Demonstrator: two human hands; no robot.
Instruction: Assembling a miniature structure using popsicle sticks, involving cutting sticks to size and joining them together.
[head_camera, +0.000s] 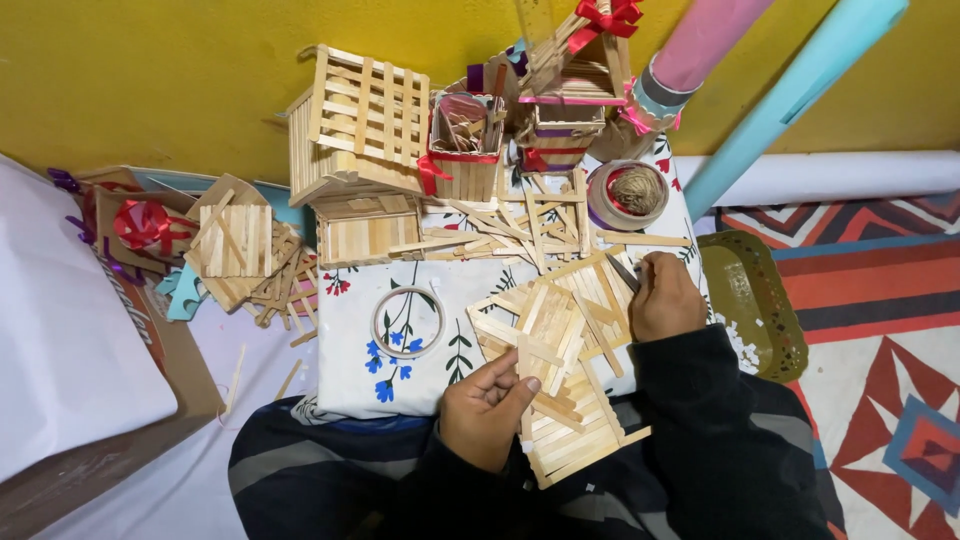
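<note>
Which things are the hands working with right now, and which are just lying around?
In use:
- left hand gripping a flat panel of pale wooden craft sticks
- right hand holding a small dark tool against that panel

Lying about:
- finished stick house with slatted roof
- clear tape ring
- ball of brown twine
- loose sticks
- red ribbon bow
- green tray

Cloth (350, 385) near-left corner: bare patch betw tape ring (408, 322) & front edge, room for a hand. Far edge blocked w/ stick houses (362, 130), box (466, 148), loose sticks (510, 228); twine bowl (628, 193) at far-right corner. Stick panels (560, 370) fill the near-right part. Off right edge, tray (752, 300) sits close.
</note>
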